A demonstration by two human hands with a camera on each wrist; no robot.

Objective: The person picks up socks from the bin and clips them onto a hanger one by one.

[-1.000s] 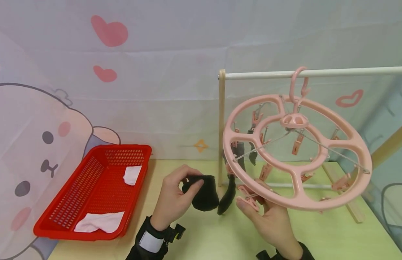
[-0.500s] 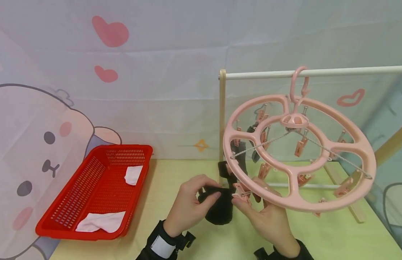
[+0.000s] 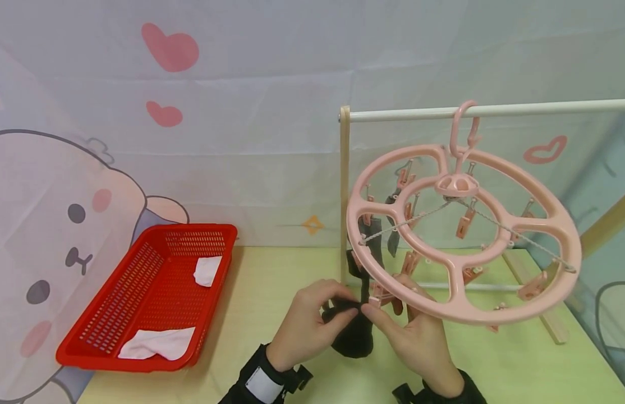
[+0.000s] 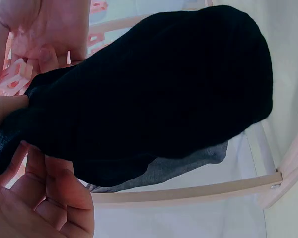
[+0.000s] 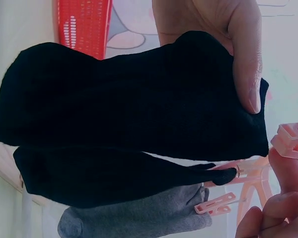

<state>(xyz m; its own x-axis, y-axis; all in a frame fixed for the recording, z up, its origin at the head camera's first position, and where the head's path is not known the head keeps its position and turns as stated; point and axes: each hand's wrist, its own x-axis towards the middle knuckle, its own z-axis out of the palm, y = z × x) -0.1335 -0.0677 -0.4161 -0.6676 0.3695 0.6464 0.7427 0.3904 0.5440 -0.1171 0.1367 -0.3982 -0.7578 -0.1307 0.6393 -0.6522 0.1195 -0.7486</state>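
Observation:
A black sock (image 3: 355, 339) hangs from my left hand (image 3: 312, 320), which pinches it by the cuff between thumb and fingers. My right hand (image 3: 416, 336) is just to its right, under the near rim of a pink round drying hanger (image 3: 461, 280). It grips a pink clothespin (image 5: 293, 139) that hangs from that rim, with the thumb close to the sock's cuff in the head view. Behind the held sock, a second black sock (image 5: 109, 176) hangs from the hanger, and beyond it a grey sock (image 5: 149, 213) is clipped by another clothespin (image 5: 216, 204).
A red basket (image 3: 156, 292) on the left holds two white socks (image 3: 156, 344). The hanger hooks over a white rail (image 3: 403, 115) with a wooden post (image 3: 345, 168). Several spare clothespins dangle around the rings. A patterned cloth (image 3: 272, 185) backs the table (image 3: 272, 269).
My left hand has carried the black sock right and slightly down, to the clothespin in my right hand. The hanger swung slightly right, then back. The right hand stays at the rim.

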